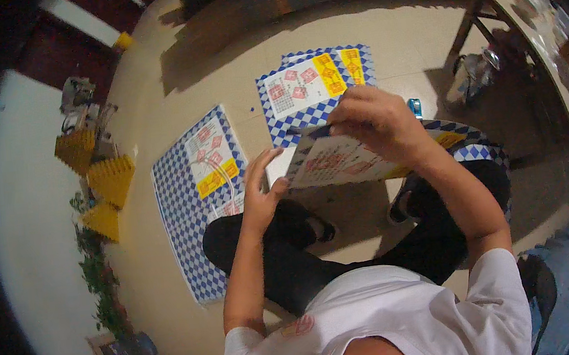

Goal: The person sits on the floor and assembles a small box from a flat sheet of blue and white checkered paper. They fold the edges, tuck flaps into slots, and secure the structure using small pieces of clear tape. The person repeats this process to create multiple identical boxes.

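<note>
A printed sheet (pixel 344 163), with a blue-and-white checkered border, red diamond shapes and a yellow strip, is tilted up between my knees. At its left edge is my left hand (pixel 261 194), thumb and fingers curled around the edge beside a white surface. My right hand (pixel 378 120) is closed over the sheet's upper part, fingers pinched downward. A dark piece (pixel 312 132) juts out left of those fingers; whether it is a tool or a shaded corner I cannot tell. Just beyond lie more checkered sheets (pixel 298 90), overlapping on the floor.
Left of my knee lies a large checkered sheet (pixel 177 187) with thin pale cords (pixel 219 166) across it. A small blue object (pixel 415 107) rests past my right wrist. At right stands a table (pixel 521 21) with a bag beneath. Plants (pixel 101 281) line the left wall.
</note>
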A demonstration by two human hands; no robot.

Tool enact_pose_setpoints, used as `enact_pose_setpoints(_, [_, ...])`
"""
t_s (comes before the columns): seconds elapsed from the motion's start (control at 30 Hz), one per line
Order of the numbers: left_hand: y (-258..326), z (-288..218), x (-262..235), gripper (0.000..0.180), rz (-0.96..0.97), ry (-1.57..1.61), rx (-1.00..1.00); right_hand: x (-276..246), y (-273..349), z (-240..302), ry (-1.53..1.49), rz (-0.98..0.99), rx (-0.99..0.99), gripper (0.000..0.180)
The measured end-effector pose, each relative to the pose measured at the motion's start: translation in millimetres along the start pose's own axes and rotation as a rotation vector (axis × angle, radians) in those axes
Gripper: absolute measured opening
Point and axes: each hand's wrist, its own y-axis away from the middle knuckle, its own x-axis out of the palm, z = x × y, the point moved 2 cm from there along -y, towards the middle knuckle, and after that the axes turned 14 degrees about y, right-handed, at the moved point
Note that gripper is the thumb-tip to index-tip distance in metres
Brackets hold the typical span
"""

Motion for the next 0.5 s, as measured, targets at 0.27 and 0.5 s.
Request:
enact_pose_setpoints(0.27, [3.5,2.4,25.1,0.026,0.072,0.231,-0.154,58.5,39.7,18.2,-0.026,0.364,0.193,0.013])
enact_pose_setpoints(0.5, [56.4,40.0,52.4,0.026,-0.100,0.378,-0.476,105.7,78.9,0.5,-0.253,0.706,0.521,0.021])
